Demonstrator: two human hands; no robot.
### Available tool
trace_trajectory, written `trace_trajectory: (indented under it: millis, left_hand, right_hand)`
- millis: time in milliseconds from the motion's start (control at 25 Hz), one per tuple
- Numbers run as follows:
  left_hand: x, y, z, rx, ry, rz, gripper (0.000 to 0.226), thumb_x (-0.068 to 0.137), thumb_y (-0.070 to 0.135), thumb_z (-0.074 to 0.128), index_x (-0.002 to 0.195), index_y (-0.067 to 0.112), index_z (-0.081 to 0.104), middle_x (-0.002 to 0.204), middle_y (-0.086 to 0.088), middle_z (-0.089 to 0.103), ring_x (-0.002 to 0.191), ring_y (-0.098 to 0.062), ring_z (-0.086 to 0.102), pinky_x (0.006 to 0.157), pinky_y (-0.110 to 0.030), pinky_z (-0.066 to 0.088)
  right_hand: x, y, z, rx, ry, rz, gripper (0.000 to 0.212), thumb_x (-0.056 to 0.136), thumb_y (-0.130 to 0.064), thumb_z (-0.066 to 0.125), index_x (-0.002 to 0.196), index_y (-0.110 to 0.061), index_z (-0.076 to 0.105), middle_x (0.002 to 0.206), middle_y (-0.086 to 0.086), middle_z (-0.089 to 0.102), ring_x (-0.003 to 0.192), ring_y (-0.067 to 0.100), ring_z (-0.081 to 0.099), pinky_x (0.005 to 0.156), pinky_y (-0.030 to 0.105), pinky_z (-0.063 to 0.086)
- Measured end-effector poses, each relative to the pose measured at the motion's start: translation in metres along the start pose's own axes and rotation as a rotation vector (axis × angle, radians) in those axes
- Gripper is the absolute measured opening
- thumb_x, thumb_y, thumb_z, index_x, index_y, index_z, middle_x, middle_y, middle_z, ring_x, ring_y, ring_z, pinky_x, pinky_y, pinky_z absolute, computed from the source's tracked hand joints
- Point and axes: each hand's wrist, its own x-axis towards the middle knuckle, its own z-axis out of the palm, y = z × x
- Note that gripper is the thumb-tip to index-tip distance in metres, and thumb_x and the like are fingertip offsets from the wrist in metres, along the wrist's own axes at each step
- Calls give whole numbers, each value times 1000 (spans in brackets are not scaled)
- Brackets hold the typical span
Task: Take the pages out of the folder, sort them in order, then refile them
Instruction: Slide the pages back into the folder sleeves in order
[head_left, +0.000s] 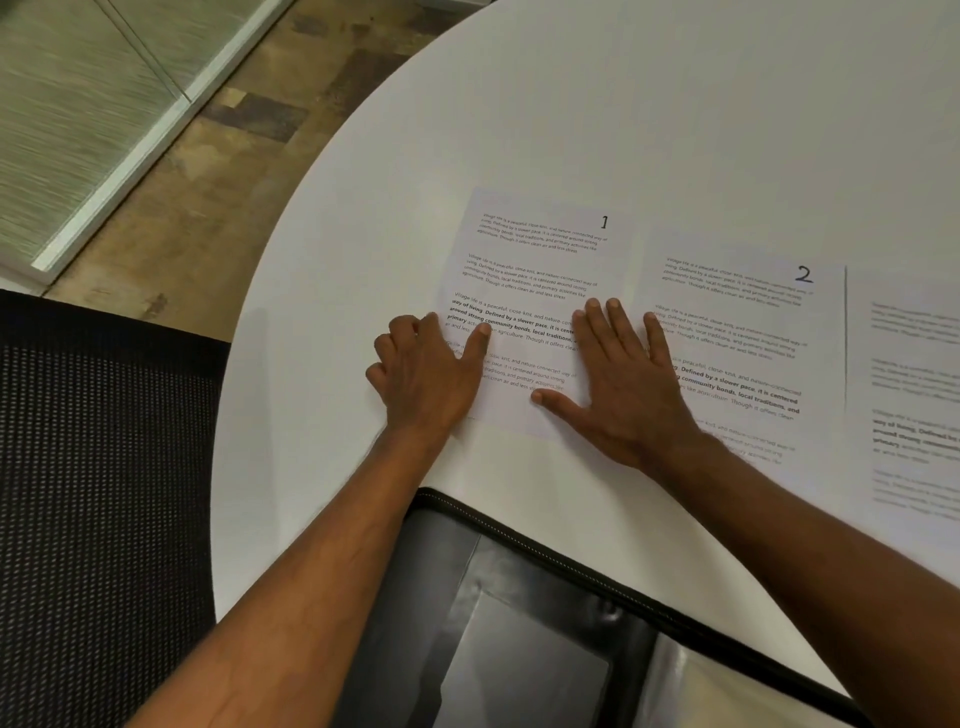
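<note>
Landmark: page 1 (535, 270), flat on the white table (675, 130), number at its top right corner.
Left hand (431, 369): on page 1's left edge; forefinger stretched out and pressing the sheet, other fingers curled under; nothing gripped.
Right hand (623, 384): spread wide and flat over page 1's right edge, reaching onto the sheet beside it; pressing, holding nothing.
Page 2 (737, 338): just right of page 1, edges meeting or slightly overlapping; I cannot tell which lies on top.
Third page (914, 389): right of page 2, cut by the frame, number unseen.
Folder (519, 623): black, open, nearer the person than page 1, empty sleeve showing.
Stage: sheets out and laid in a row; stacking and refiling look not yet done.
Risk, drag: the right palm bridges two sheets, so sliding page 1 could pull page 2 askew.
Risk, crease: a flat push on thin paper may buckle it rather than lift it.
Risk, order: stacking the wrong sheet uppermost would reverse the sequence.
Risk, edge: page 1 lies nearest the table's curved rim; a push leftward could send it off.
</note>
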Motion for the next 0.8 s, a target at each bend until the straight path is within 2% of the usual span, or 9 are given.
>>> trace_trajectory:
  millis: [200,320,400,440,480,520,600,720,800]
  left_hand:
    - [-7,10,-2,-93,-40,16,66,98,69,47,147,25,41,145,-1,45,137,-26,37,111,-49,27]
    - [-2,14,-4,-401,-109,-100,65,86,80,51,120,26,60,122,4,65,120,-24,58,108,-50,40]
    - [0,15,-13,-679,-162,-215,64,81,83,55,101,25,71,100,7,73,99,-19,68,97,-45,53]
    - [-1,16,-19,-776,-184,-251,55,88,75,58,94,23,71,91,8,71,88,-15,66,84,-34,55]
    - [-1,16,-23,-842,-195,-278,46,94,65,60,94,19,69,86,9,66,79,-10,61,70,-24,51]
    - [0,16,-26,-883,-204,-293,41,98,57,62,100,17,67,87,9,63,75,-8,57,60,-19,45]
    - [1,11,-31,-932,-209,-294,37,98,50,64,110,15,64,96,7,65,80,-8,58,55,-16,41]
    - [0,6,-35,-931,-210,-292,40,97,50,67,116,15,64,119,-1,69,98,-15,62,65,-23,40]
    - [-2,3,-37,-882,-268,-243,61,93,58,68,137,17,58,134,0,65,110,-15,63,73,-25,42]
  right_hand:
    - [1,-6,0,13,-6,-13,107,89,-86,12,165,-10,14,173,9,9,160,24,2,128,53,-3]
    - [2,-9,-2,33,-13,-5,104,91,-84,9,165,-11,12,173,7,7,160,22,-1,128,52,-6]
    - [2,-10,-5,80,-13,6,99,93,-81,6,165,-13,12,173,5,7,160,20,-3,128,51,-8]
    - [1,-10,-7,110,-15,15,97,94,-80,5,165,-14,12,173,4,7,160,19,-4,128,50,-9]
    - [1,-11,-8,138,-18,24,95,94,-78,4,165,-16,12,173,2,7,160,18,-5,128,49,-11]
    - [1,-11,-9,163,-20,31,93,95,-77,3,165,-17,13,173,1,7,160,17,-6,128,48,-12]
    - [0,-11,-10,196,-16,43,91,96,-76,1,165,-18,13,173,0,9,160,16,-6,127,47,-13]
    - [2,-15,-13,220,-19,57,90,96,-75,-1,165,-19,15,173,-1,15,160,17,-4,127,48,-13]
    - [3,-19,-15,229,-19,63,88,98,-75,2,164,-19,17,172,0,19,160,19,-2,127,48,-12]
